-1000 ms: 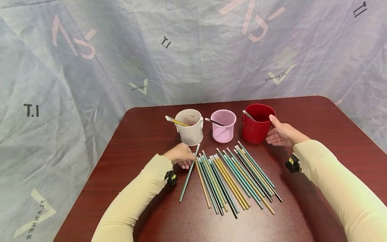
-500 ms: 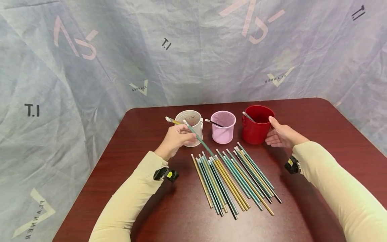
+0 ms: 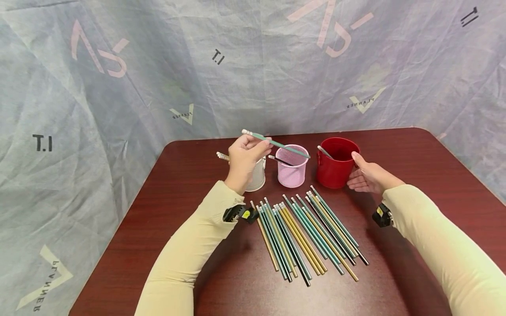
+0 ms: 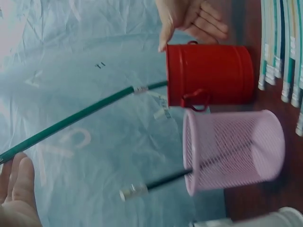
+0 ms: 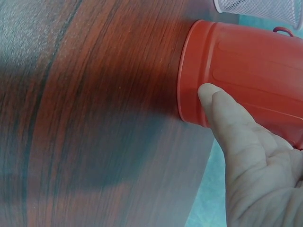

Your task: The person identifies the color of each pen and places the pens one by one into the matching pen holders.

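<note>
My left hand (image 3: 243, 164) pinches a green pencil (image 3: 285, 147) near its eraser end, held up in front of the white bucket (image 3: 258, 176). The pencil slants down to the right, its far end overlapping the rim of the pink mesh cup (image 3: 291, 176) in the head view. One black pencil (image 4: 166, 181) leans inside that cup. My right hand (image 3: 369, 173) rests against the right side of the red bucket (image 3: 336, 172), thumb at the rim, other fingers extended along the wall. Inside the red bucket stands a green pencil (image 3: 325, 152).
Several green, gold and black pencils (image 3: 302, 240) lie side by side on the dark red-brown table (image 3: 158, 219), eraser ends toward the containers. Pencil ends (image 3: 222, 156) stick out at the left of the white bucket. A grey printed cloth (image 3: 253, 87) hangs behind the table.
The left hand took the green pencil from the left of the row, lifted it, and swung it up and rightward toward the pink cup. The right hand stays at the red bucket.
</note>
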### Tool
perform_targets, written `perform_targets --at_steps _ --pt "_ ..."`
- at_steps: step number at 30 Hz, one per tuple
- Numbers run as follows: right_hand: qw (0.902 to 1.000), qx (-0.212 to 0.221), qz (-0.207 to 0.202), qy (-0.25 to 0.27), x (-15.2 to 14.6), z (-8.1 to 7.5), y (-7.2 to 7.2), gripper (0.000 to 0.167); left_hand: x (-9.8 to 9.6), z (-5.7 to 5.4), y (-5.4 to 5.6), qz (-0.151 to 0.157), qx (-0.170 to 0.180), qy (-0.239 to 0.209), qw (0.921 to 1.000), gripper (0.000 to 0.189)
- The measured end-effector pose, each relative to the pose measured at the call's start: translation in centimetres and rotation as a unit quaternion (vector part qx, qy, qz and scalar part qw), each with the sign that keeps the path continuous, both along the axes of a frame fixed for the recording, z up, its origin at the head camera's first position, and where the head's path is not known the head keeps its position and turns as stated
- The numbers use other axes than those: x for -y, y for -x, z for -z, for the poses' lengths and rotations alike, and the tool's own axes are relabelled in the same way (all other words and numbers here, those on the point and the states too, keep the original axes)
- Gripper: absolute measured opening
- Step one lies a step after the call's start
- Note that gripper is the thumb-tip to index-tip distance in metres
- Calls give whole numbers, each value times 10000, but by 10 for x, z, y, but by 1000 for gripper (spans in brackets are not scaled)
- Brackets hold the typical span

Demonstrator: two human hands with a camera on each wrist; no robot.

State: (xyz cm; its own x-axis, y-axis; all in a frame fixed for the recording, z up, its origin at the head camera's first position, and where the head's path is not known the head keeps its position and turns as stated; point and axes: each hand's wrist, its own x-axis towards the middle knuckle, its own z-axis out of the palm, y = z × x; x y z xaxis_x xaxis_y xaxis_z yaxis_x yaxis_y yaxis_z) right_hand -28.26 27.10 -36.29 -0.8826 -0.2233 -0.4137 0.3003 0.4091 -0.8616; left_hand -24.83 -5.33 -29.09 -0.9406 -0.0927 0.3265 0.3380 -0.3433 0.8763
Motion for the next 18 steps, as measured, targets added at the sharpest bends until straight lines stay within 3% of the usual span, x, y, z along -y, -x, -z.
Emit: perform_targets --at_steps 7,11,18 --pt "10000 25 6 21 -1 -1 -1 99 -35 -8 8 -118 -33 -126 9998 12" --pt "10000 1 27 14 -1 -1 -1 100 -53 2 9 -182 -64 93 9998 8" --pt "10000 1 18 11 0 -1 -1 100 -72 22 12 -471 -119 1032 9935 14"
